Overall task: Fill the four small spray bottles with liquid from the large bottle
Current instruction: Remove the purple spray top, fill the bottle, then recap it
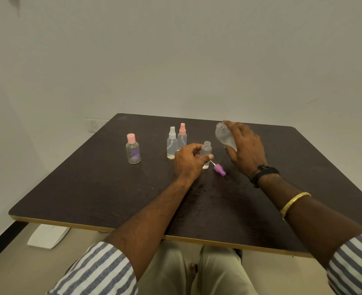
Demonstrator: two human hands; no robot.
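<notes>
My left hand (pixel 188 161) holds a small uncapped clear bottle (pixel 206 149) standing upright on the dark table (pixel 90 188), thumb across its front. Its purple spray cap (pixel 219 169) lies on the table just to the right. My right hand (pixel 245 149) grips the large clear bottle (pixel 222 134), lifted and tilted with its open mouth toward the upper left, above and right of the small bottle. Two capped spray bottles stand behind my left hand: one with a white cap (pixel 172 143), one with a pink cap (pixel 182 135).
A rounder clear bottle with a pink flip cap (pixel 132 149) stands apart at the left of the table. A white object (pixel 48 236) lies on the floor under the table's left front edge. A wall socket (pixel 94 124) sits behind the far left corner.
</notes>
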